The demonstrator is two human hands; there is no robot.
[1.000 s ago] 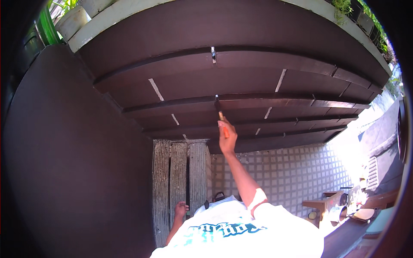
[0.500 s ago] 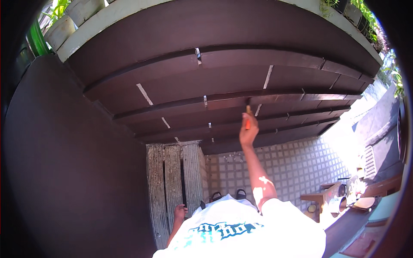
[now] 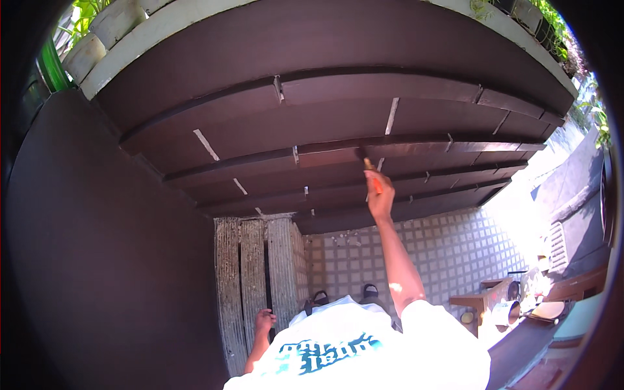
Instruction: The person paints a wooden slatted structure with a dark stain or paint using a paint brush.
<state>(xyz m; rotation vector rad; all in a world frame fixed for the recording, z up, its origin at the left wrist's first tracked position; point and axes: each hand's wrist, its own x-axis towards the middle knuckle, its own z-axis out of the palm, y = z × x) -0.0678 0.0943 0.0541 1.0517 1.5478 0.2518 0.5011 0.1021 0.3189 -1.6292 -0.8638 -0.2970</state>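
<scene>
My right hand [image 3: 380,195] grips a paintbrush [image 3: 368,164] with an orange handle and pale ferrule, its dark bristles against a ledge [image 3: 331,153] of the brown wall. Around the bristles, that ledge strip looks glossier and redder than the matte brown wall [image 3: 338,117]. Unpainted pale strips [image 3: 392,116] cross the wall's panels. Down at the lower left, my left hand [image 3: 264,320] is held low in front of grey ribbed slabs [image 3: 281,260], its fingers curled. Whatever those fingers hold, if anything, is too small to make out.
A plain dark wall [image 3: 110,247] closes off the left side. Potted plants [image 3: 117,23] line the top of the brown wall. Patterned tiles [image 3: 344,260] cover the floor under my sandals [image 3: 370,290]. At the right stand a brown stool [image 3: 473,301] and a bucket [image 3: 506,313].
The paintbrush has moved slightly left along the ledge and now leans more, its bristles pointing up and left. My view has shifted a little. My left hand stays low by the slabs.
</scene>
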